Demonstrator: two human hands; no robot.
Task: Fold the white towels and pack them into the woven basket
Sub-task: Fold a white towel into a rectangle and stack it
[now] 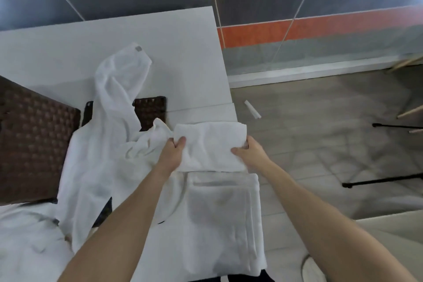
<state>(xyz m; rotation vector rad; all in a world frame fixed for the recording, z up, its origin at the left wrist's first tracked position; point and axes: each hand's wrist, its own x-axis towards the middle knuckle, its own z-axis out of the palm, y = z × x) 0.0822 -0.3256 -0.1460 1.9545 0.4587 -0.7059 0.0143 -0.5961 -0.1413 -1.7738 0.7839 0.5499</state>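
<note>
Both hands, left hand (175, 147) and right hand (248, 151), grip a folded white towel (209, 144) by its ends over the white table (91, 52), dark brown woven basket (34, 144) at left, grey tiled floor (320, 133) on the right.

Folded white towel (209, 146) above table
</note>
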